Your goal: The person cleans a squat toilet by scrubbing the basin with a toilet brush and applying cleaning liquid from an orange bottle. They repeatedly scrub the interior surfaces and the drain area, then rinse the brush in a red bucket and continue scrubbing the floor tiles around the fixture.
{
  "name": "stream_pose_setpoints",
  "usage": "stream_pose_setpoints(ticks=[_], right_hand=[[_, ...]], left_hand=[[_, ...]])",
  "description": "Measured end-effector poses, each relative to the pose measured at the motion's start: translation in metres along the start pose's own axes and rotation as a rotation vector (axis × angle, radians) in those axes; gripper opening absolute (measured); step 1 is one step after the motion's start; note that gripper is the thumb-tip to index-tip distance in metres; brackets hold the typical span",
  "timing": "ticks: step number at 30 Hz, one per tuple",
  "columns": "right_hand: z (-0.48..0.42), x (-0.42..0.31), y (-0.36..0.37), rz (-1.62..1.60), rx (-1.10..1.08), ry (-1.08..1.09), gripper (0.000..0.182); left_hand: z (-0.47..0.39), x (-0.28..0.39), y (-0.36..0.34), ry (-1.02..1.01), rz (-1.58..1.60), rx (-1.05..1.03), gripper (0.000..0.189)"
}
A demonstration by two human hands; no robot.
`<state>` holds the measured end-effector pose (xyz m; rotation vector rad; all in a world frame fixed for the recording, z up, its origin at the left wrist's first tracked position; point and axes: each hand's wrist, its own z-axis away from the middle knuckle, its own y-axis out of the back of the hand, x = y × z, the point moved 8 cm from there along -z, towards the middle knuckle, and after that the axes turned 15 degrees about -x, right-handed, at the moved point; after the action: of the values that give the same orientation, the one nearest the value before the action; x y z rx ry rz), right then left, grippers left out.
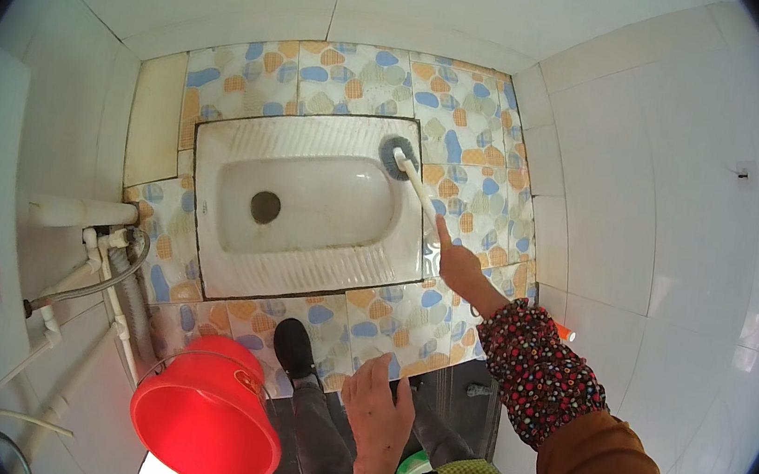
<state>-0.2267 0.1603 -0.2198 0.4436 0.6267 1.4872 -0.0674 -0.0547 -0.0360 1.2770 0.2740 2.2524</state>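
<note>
My right hand (460,266) is closed around the pale handle of a toilet brush (419,184), its index finger laid along the handle. The brush's dark round bristle head rests on the upper right corner of a white ceramic squat toilet (305,274) set in the floor. My left hand (376,402) hangs over my legs at the bottom, fingers loosely apart and holding nothing. Brownish stains mark parts of the toilet's basin, and its round drain hole (265,208) lies at the left.
At the lower left stands a red plastic bucket (207,421). Pipes and a braided hose (125,278) run along the left wall. White tiled walls enclose the pebble-patterned floor (369,324). A green container (412,472) is partly hidden near my legs; an orange object (565,332) lies behind my right sleeve.
</note>
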Motion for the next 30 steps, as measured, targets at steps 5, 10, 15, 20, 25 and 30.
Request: stream_pose_setpoints(ticks=[5,10,15,20,25,30], right_hand=[[-0.061,0.040,0.063,-0.009,0.255,0.012,0.074],[-0.011,0.043,0.011,-0.049,0.002,0.005,0.082],[-0.005,0.064,0.026,-0.007,-0.054,-0.024,0.084],[-0.057,0.059,0.080,-0.085,-0.053,-0.073,0.081],[0.032,0.081,-0.010,0.025,-0.186,0.005,0.083],[0.064,0.063,-0.033,0.039,-0.175,-0.053,0.087]], left_hand=[[-0.003,0.011,-0.015,-0.046,-0.016,-0.030,0.039],[0.004,-0.004,-0.012,0.031,-0.022,-0.046,0.039],[0.002,0.006,-0.017,-0.003,-0.024,-0.050,0.040],[0.009,0.003,-0.033,-0.017,-0.036,-0.086,0.041],[0.007,0.002,-0.022,-0.016,-0.015,-0.037,0.041],[0.007,0.002,-0.019,-0.034,-0.038,-0.014,0.040]])
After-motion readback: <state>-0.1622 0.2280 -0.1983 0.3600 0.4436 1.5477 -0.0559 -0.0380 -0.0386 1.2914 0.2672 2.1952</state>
